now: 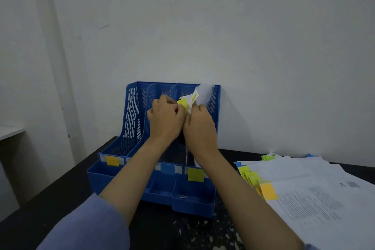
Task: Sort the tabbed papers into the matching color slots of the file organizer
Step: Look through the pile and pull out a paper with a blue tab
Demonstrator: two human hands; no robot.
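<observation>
Both arms stretched forward, left hand [165, 116] and right hand [199, 126] side by side, pinching a yellow-tabbed paper [194, 98] above the organizer's [129, 119] rightmost slot, stack [316, 189] lying right.

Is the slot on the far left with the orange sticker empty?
Looks empty. No paper shows in the left slot behind the orange sticker; its lowest part is hidden from here.

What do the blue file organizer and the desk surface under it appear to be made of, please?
The file organizer looks like moulded plastic: uniform blue, faint sheen, walls pierced by neat rows of slots. The desk has a matt black top, probably painted or laminated board; pale chipped flecks near the front edge suggest a worn coating, though the core is not visible.
</observation>
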